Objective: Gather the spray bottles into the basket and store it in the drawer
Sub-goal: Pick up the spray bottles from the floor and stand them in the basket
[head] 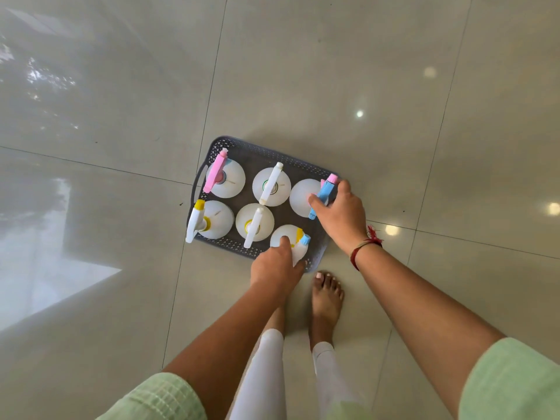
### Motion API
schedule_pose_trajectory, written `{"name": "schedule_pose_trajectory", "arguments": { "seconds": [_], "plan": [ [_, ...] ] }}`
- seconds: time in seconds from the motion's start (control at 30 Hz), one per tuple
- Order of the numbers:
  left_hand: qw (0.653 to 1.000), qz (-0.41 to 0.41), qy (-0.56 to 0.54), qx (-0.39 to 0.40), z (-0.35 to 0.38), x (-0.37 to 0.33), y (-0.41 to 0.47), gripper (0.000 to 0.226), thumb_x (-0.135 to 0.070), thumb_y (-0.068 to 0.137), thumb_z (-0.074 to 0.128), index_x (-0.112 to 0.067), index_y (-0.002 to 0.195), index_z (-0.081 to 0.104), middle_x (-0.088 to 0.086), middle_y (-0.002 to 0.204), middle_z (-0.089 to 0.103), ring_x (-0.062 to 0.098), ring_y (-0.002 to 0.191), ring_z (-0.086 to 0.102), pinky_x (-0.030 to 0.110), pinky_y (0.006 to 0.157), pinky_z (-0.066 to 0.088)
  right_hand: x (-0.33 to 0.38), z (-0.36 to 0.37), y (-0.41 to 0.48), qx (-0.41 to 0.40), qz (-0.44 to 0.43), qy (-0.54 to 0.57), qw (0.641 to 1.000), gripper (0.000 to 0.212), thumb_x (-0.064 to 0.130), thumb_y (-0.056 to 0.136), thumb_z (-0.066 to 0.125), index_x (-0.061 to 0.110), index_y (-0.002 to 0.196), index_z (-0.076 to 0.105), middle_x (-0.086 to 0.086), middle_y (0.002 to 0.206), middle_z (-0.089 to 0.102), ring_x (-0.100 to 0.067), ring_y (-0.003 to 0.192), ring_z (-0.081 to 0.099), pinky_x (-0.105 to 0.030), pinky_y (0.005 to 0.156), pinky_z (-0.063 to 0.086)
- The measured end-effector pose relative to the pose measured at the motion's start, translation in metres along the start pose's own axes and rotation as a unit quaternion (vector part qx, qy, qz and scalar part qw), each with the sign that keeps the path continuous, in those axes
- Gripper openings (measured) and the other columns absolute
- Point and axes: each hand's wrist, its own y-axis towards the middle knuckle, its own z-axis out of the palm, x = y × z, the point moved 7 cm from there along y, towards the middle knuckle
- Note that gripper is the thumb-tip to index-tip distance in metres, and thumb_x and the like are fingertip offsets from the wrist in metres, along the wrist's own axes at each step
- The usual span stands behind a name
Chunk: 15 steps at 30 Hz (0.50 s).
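A dark grey perforated basket sits on the tiled floor with several white spray bottles standing upright in it. My right hand grips the blue spray head of the bottle at the basket's far right. My left hand holds the white spray head of the bottle at the near right corner. Other bottles have a pink head, a white head, a yellow-tipped head and another white head.
Glossy beige floor tiles stretch all around the basket. My bare feet stand just in front of the basket's near edge. No drawer is in view.
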Motion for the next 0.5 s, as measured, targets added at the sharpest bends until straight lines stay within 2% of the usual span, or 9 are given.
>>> {"name": "schedule_pose_trajectory", "arguments": {
  "seconds": [0.1, 0.23, 0.37, 0.43, 0.5],
  "plan": [
    [0.999, -0.004, 0.028, -0.035, -0.008, 0.003, -0.001, 0.060, -0.058, 0.086, 0.051, -0.014, 0.124, 0.041, 0.011, 0.107, 0.069, 0.035, 0.096, 0.067, 0.034, 0.068, 0.049, 0.000, 0.002, 0.000, 0.003, 0.010, 0.015, 1.000, 0.051, 0.036, 0.085, 0.065, 0.004, 0.122, 0.051, -0.016, 0.109, 0.068, -0.032, 0.096, 0.066, -0.031, 0.071, 0.051],
    [0.997, 0.023, 0.065, -0.029, -0.006, -0.009, 0.002, 0.051, -0.048, 0.093, 0.045, -0.010, 0.127, 0.041, 0.013, 0.108, 0.068, 0.035, 0.096, 0.067, 0.033, 0.067, 0.045, 0.005, -0.001, 0.002, 0.005, -0.011, 0.004, 1.000, 0.047, 0.025, 0.087, 0.060, 0.002, 0.128, 0.052, -0.015, 0.121, 0.065, -0.029, 0.105, 0.065, -0.034, 0.085, 0.054],
    [0.998, 0.031, 0.055, -0.022, -0.002, -0.017, 0.006, 0.036, -0.039, 0.097, 0.040, -0.009, 0.116, 0.049, 0.014, 0.103, 0.069, 0.035, 0.091, 0.067, 0.032, 0.064, 0.042, 0.007, -0.004, 0.005, -0.001, -0.026, -0.044, 0.999, 0.043, 0.027, 0.086, 0.061, 0.002, 0.121, 0.056, -0.014, 0.116, 0.068, -0.029, 0.099, 0.066, -0.022, 0.070, 0.044],
    [0.997, 0.039, 0.063, -0.024, 0.000, -0.018, 0.005, 0.035, -0.039, 0.097, 0.040, -0.010, 0.115, 0.049, 0.014, 0.100, 0.069, 0.035, 0.089, 0.067, 0.032, 0.062, 0.042, 0.005, -0.004, 0.003, -0.003, -0.031, -0.065, 0.997, 0.040, 0.028, 0.086, 0.061, 0.000, 0.114, 0.058, -0.016, 0.108, 0.069, -0.031, 0.095, 0.066, -0.024, 0.067, 0.043],
    [0.996, 0.048, 0.073, -0.030, 0.002, -0.017, 0.002, 0.037, -0.041, 0.097, 0.040, -0.011, 0.115, 0.048, 0.013, 0.098, 0.069, 0.035, 0.086, 0.068, 0.032, 0.061, 0.043, 0.001, -0.002, 0.000, -0.001, -0.029, -0.061, 0.998, 0.040, 0.028, 0.086, 0.061, 0.000, 0.115, 0.058, -0.017, 0.107, 0.069, -0.032, 0.095, 0.066, -0.028, 0.071, 0.049]
  ]
}}
